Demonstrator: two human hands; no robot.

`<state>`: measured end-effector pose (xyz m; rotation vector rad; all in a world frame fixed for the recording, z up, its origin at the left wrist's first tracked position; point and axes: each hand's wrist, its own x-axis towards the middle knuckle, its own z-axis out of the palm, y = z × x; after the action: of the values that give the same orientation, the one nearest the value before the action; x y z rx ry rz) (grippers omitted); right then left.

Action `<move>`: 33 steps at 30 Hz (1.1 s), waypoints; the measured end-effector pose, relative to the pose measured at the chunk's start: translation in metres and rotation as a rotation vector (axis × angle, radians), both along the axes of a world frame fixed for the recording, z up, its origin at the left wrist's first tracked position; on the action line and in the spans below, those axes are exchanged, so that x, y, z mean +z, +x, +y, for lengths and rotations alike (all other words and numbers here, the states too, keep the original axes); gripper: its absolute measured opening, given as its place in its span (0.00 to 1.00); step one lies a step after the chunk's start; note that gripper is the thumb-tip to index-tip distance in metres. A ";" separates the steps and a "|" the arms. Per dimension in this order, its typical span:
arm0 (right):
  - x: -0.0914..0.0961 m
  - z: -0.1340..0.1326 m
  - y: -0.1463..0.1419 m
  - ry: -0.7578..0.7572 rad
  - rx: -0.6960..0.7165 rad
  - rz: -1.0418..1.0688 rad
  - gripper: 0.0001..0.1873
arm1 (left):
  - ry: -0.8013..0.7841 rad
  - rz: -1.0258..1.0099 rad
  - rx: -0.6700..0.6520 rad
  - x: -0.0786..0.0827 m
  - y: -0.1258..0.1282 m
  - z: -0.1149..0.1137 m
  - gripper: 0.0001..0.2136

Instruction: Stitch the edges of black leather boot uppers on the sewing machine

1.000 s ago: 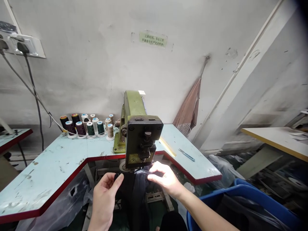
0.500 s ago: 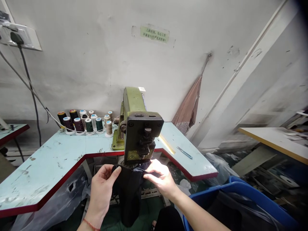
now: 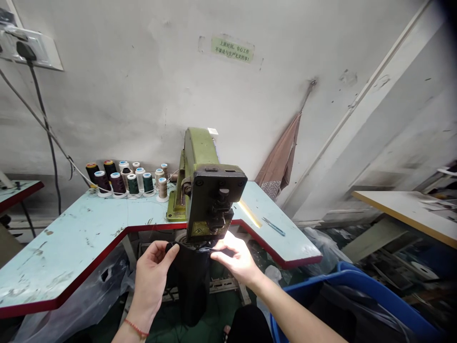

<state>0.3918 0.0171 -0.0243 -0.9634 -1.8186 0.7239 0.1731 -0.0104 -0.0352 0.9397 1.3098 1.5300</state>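
Black fabric [image 3: 193,286] hangs down from under the head of a green sewing machine [image 3: 202,150]. My left hand [image 3: 153,267] pinches the fabric's left edge between thumb and fingers, just left of the machine's dark front plate [image 3: 212,200]. On the other side, my right hand [image 3: 235,259] grips the fabric's right edge close below that plate. Between the hands the top of the fabric lies stretched beneath the machine head. The needle area is too dark and small to make out.
Several thread spools [image 3: 132,184] stand on the pale blue table [image 3: 89,228] at the left. Thread snips [image 3: 273,226] and a yellowish strip [image 3: 250,213] lie on its right part. A blue bin [image 3: 378,286] holding dark cloth sits at lower right. A brown cloth [image 3: 280,155] hangs on the wall.
Both hands keep hold of the black fabric. Its upper edge has come slightly closer under the machine head, and the hanging end sits a little higher. The view has shifted slightly.
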 end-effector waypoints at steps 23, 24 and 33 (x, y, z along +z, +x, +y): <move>0.036 0.009 0.013 -0.192 0.056 -0.158 0.10 | 0.224 0.654 -0.149 0.019 0.014 -0.007 0.16; 0.036 0.008 0.011 -0.198 0.060 -0.155 0.10 | 0.214 0.642 -0.148 0.019 0.012 -0.007 0.16; 0.030 -0.001 -0.002 -0.181 0.015 -0.107 0.10 | 0.114 0.538 -0.172 0.020 -0.004 -0.008 0.19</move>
<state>0.3901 0.0165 0.0055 -1.1263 -1.8782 0.8726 0.1693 -0.0183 -0.0152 1.5713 1.4681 1.2723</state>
